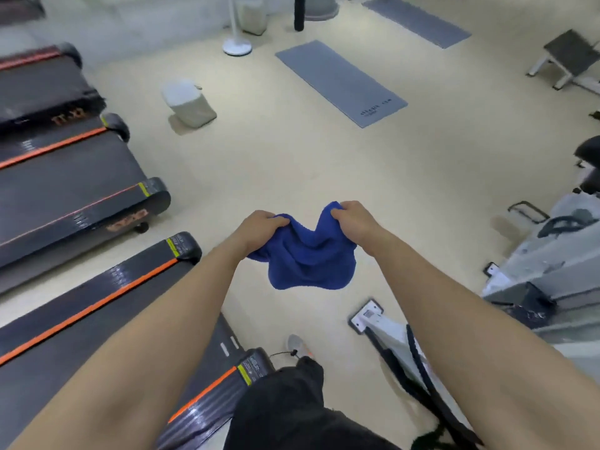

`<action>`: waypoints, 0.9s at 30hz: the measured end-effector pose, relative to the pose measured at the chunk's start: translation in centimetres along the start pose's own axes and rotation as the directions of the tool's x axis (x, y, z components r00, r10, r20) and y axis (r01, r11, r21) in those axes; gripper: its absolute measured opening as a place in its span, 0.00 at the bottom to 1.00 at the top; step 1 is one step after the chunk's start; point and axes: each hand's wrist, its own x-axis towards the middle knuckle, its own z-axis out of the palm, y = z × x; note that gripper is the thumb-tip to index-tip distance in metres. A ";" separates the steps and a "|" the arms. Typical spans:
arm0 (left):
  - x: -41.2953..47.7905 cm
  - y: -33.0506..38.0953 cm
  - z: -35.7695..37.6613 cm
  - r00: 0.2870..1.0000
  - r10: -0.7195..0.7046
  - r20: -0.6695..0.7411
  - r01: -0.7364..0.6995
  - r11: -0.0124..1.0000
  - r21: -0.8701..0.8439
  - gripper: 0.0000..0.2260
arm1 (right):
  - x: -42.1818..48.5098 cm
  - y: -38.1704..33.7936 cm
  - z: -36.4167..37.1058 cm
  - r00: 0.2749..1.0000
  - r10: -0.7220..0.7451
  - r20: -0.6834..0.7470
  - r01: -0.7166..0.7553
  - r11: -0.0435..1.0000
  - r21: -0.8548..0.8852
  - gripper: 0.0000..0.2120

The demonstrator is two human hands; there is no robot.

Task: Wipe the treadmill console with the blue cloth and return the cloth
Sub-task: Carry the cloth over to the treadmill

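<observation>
The blue cloth (305,258) hangs in the air over the cream floor, sagging between both hands at the middle of the view. My left hand (259,228) grips its left upper corner. My right hand (352,219) grips its right upper corner. Both arms reach forward from the bottom of the frame. The rear ends of several black treadmills with orange stripes (74,186) lie along the left side. No treadmill console is in view.
Grey exercise mats (341,82) lie on the floor ahead. A white bin (188,102) and a white fan stand (237,43) are at upper left. White gym machines (552,254) crowd the right, with a bench (568,56) at upper right. My foot (297,345) shows below.
</observation>
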 end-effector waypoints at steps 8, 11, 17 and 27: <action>3.8 -3.8 -14.6 0.957 -0.167 -0.239 0.105 0.962 -0.251 0.09 | 12.3 -15.3 13.2 0.930 -0.140 0.339 0.206 0.964 -0.168 0.06; 2.9 -6.3 -19.6 0.914 -0.216 -0.342 0.100 0.940 -0.326 0.09 | 14.3 -20.2 19.1 0.870 -0.198 0.452 0.311 0.931 -0.190 0.09; -1.6 -12.3 -28.7 0.740 -0.416 -0.529 0.122 0.856 -0.502 0.15 | 15.1 -29.3 31.6 0.566 -0.314 0.762 0.635 0.755 -0.160 0.22; -15.2 -17.7 -37.6 0.075 -0.728 -0.682 0.139 0.684 -0.716 0.09 | 5.7 -43.9 50.8 -0.031 -0.243 0.970 0.814 0.556 0.165 0.22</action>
